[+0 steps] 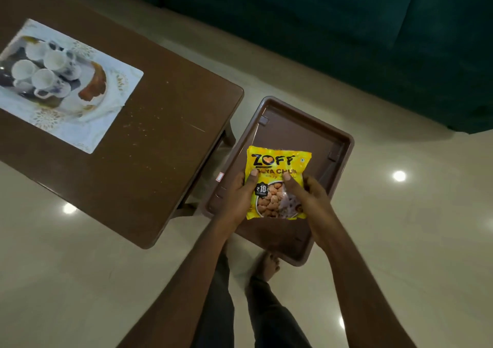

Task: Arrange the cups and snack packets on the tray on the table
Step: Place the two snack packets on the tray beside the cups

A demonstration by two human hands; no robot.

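Both my hands hold one yellow snack packet point(276, 182) printed with "ZOFF". My left hand point(238, 195) grips its left edge, thumb on the front. My right hand point(306, 198) grips its lower right side. The packet hangs over a brown shallow rectangular plastic piece point(293, 131) to the right of the table. At the far left of the brown table point(149, 145), several white cups point(44, 79) stand close together on a dark round tray point(97, 83) with an orange-brown rim. That tray rests on a white patterned mat point(106, 115).
A dark green sofa point(346, 40) fills the top right. The glossy cream floor point(80, 281) reflects ceiling lights. My legs and a bare foot point(266, 265) are below the brown plastic piece. Table legs show under the table's right end.
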